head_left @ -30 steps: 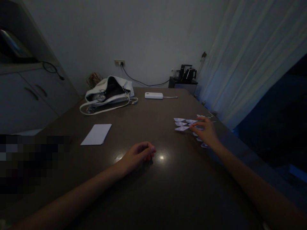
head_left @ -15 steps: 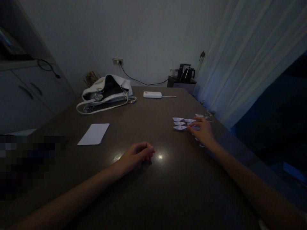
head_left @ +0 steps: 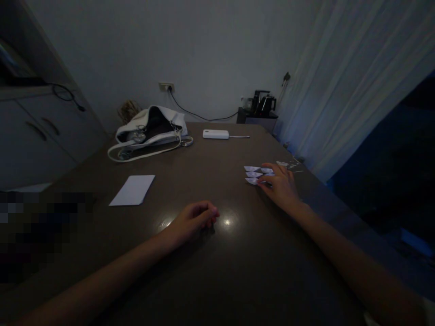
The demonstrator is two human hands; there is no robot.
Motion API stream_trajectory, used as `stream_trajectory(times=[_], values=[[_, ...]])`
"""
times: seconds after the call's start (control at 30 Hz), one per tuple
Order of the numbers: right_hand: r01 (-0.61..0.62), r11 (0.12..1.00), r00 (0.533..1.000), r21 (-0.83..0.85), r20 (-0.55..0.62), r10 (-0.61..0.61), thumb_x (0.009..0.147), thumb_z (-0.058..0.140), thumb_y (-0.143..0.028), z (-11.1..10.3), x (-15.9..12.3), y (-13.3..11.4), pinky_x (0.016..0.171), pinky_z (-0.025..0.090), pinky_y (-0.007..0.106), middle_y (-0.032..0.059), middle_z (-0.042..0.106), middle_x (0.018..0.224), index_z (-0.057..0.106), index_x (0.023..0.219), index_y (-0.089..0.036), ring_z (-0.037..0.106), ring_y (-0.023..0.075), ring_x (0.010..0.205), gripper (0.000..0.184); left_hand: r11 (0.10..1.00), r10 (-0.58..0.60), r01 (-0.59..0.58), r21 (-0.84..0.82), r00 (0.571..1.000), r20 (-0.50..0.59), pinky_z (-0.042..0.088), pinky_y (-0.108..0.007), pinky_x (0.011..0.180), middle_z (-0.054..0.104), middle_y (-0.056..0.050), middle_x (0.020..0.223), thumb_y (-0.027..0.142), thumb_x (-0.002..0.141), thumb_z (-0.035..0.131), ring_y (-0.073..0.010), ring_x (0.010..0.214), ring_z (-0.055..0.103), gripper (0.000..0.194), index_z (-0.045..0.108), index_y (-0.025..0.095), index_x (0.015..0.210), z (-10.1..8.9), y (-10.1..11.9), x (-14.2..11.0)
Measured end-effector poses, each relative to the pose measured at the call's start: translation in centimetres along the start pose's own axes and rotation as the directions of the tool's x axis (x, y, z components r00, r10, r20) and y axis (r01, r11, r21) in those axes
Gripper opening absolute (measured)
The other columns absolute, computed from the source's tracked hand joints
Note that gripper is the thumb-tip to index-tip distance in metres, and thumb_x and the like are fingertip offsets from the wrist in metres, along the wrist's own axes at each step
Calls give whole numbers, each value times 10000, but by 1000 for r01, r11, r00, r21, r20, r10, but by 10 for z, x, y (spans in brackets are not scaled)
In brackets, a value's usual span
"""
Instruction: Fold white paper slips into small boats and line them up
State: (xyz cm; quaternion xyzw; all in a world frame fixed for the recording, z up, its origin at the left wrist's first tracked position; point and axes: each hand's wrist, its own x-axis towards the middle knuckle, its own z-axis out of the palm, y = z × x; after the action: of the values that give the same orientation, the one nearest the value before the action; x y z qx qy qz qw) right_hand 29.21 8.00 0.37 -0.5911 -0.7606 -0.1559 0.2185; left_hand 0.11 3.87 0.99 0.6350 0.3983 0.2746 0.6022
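Observation:
My right hand (head_left: 280, 185) reaches over several small folded white paper boats on the table's right side. Its thumb touches the right end of the nearest boat (head_left: 251, 181), while the forefinger is spread apart near a far boat (head_left: 267, 170). Two more boats, a middle one (head_left: 253, 174) and a back one (head_left: 250, 168), line up behind the nearest. The hand covers whatever lies under the palm. My left hand (head_left: 197, 219) rests on the brown table (head_left: 210, 267), fingers curled in and thumb against them, with nothing visible inside.
A white paper stack (head_left: 133, 190) lies left. Farther back are a white handbag (head_left: 151, 131) and a white power bank (head_left: 216, 134) with a short cable. Paper scraps (head_left: 288, 165) lie beyond my right hand. A kettle (head_left: 265, 106) stands behind the table, near a curtain (head_left: 340, 86).
My right hand has shifted left along the paper boats, its thumb now farther over the nearest one. My left hand stays in place. The view has turned slightly right.

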Motion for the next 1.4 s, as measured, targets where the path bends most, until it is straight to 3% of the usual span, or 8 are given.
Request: stream_trajectory(times=[0.67, 0.97, 1.17, 1.4], values=[[-63, 998, 998, 7, -4, 63, 787, 631, -207, -1, 0, 3, 837, 381, 463, 62, 574, 1221, 728, 844, -261, 482, 318, 1121, 125, 999, -21, 21, 30, 1000, 11, 360, -220, 558, 500, 22, 639, 488, 827, 518, -111, 587, 469, 345, 561, 159, 734, -1, -1, 0], [-44, 999, 998, -20, 38, 45, 768, 676, -241, -3, 1, -5, 827, 368, 456, 56, 599, 1193, 719, 830, -259, 486, 313, 1117, 77, 1000, 6, -6, 30, 1000, 14, 361, -214, 567, 512, 17, 653, 468, 840, 523, -106, 596, 466, 334, 566, 154, 735, -1, -1, 1], [-32, 999, 999, -37, 2, 32, 799, 644, -247, 2, 2, -5, 794, 360, 433, 53, 618, 1168, 706, 794, -245, 506, 300, 1083, 63, 999, 20, -20, 45, 1000, 0, 374, -212, 562, 517, 17, 646, 451, 849, 510, -105, 589, 471, 319, 567, 159, 734, -1, -2, 2], [-20, 999, 999, -47, -31, 19, 815, 630, -279, 1, 1, -6, 765, 354, 412, 49, 648, 1116, 702, 787, -233, 529, 298, 1040, 89, 985, 59, -60, 159, 998, 13, 408, -227, 577, 556, -5, 677, 444, 884, 450, -125, 614, 521, 328, 570, 155, 787, -4, 4, 0]])
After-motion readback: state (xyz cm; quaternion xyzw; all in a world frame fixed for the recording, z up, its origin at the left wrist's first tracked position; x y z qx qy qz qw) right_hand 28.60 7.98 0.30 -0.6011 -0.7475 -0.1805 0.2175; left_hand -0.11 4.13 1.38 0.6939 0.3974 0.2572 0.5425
